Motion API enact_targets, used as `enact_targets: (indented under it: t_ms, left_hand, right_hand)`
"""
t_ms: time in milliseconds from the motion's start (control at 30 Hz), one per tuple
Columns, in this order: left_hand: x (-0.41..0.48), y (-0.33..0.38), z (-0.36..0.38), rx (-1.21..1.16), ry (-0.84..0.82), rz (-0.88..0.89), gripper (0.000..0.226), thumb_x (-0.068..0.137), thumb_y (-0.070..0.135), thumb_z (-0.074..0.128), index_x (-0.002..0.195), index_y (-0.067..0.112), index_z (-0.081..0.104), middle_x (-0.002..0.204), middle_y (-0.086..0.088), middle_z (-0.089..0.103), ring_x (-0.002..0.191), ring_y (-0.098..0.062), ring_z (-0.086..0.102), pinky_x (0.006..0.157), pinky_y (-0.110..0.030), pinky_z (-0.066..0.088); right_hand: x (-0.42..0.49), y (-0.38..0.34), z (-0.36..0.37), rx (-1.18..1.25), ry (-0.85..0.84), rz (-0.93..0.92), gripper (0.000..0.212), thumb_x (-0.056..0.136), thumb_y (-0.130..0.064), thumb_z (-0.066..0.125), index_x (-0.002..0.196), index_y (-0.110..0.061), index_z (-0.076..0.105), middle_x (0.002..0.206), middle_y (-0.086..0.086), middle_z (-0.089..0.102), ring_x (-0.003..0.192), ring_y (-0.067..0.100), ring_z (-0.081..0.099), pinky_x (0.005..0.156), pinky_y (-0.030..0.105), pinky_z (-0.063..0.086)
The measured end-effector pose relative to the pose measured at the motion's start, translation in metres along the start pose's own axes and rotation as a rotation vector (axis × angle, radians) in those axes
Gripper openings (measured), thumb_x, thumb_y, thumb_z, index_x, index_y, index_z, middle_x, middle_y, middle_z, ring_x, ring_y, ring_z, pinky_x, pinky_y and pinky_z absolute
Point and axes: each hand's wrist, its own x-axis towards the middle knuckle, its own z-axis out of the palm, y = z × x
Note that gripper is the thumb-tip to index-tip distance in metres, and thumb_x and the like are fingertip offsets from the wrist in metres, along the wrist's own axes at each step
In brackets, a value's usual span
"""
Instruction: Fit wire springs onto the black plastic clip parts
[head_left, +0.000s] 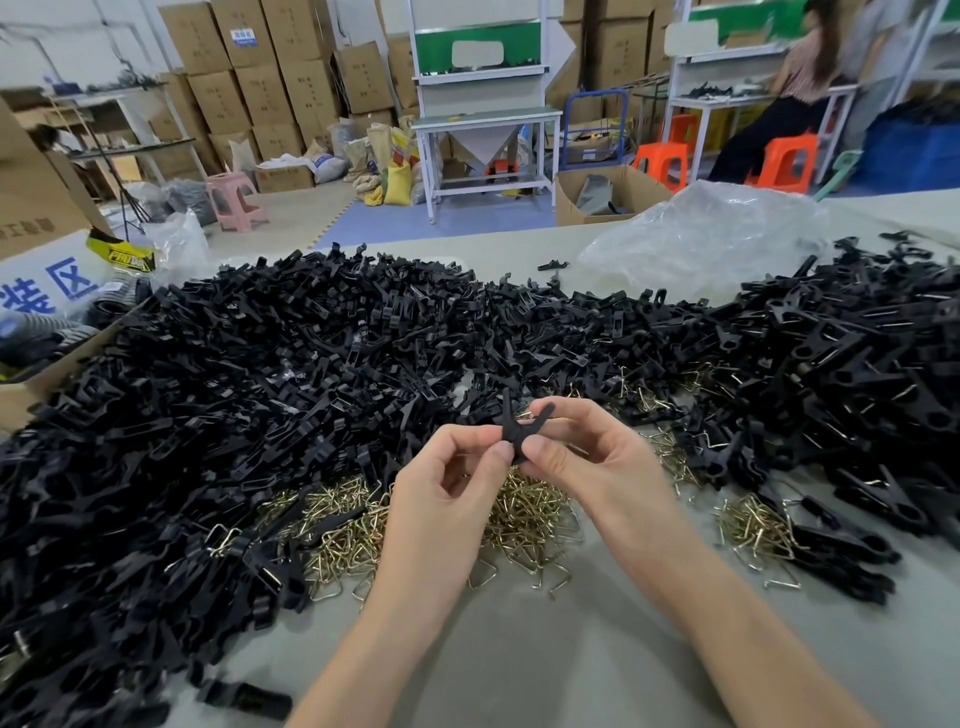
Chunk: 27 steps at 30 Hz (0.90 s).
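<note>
Both hands are up over the middle of the bench (519, 665), working one clip (511, 423) between them.

Left hand (452, 483): thumb and forefinger pinched on the clip's lower end, other fingers curled under.
Right hand (592, 457): thumb pressed against the clip's body, forefinger stretched behind its upper arm.
The clip is held clear of the bench, its two arms splayed upward in a V. Cannot tell whether a spring is seated on it; the fingers cover the waist where the wire would sit.

Springs (524, 514): a loose brass-coloured heap directly under the hands, with a smaller scatter toward the right edge and more among the black pieces behind.

Bare parts (270, 364): a very large heap from the left edge across to the middle, running back toward the far edge. A few near the left front corner show wire on them.

Finished clips (857, 374): the heap along the right edge, many with a wire glinting across the body, so judged assembled.

Bag (701, 239): crumpled clear plastic at the far edge, right of centre. Box (36, 208): cardboard, at the far left corner.

Progress, as a judgement: well under way but far from done. The right heap is sizeable, yet the bare heap looks clearly larger and the spring supply is plentiful. The piece in hand looks mid-assembly, not yet dropped onto the right heap.
</note>
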Motion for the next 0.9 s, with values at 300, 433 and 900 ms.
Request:
enact_targets:
  t_ms: [300,433,900]
  left_hand:
    - [-0.004,-0.001,0.003,0.163,-0.100,0.134,0.039,0.101,0.005,0.055,0.125,0.033,0.068,0.110,0.016,0.073,0.104,-0.004,0.069,0.089,-0.012,0.049]
    - [-0.004,-0.007,-0.004,0.633,-0.069,0.353,0.037,0.101,0.020,0.051,0.137,0.028,0.056,0.122,0.014,0.052,0.110,-0.004,0.055,0.092,-0.018,0.044]
    - [0.003,-0.013,-0.014,0.824,-0.015,0.237,0.011,0.098,0.044,0.047,0.100,0.039,0.057,0.098,0.024,0.060,0.087,-0.005,0.058,0.075,-0.030,0.048]
  right_hand:
    - [-0.004,0.006,0.004,-0.224,-0.020,-0.076,0.026,0.089,-0.031,0.068,0.114,-0.027,0.073,0.103,-0.005,0.077,0.098,0.009,0.071,0.090,0.024,0.055]
    - [-0.003,0.004,0.005,-0.245,0.057,-0.139,0.028,0.089,-0.035,0.064,0.115,-0.027,0.069,0.110,-0.006,0.076,0.104,0.010,0.071,0.092,0.025,0.056]
    - [0.003,0.011,-0.008,-0.426,0.231,-0.112,0.015,0.100,-0.031,0.060,0.112,-0.040,0.063,0.096,-0.013,0.072,0.090,0.011,0.068,0.089,0.041,0.058]
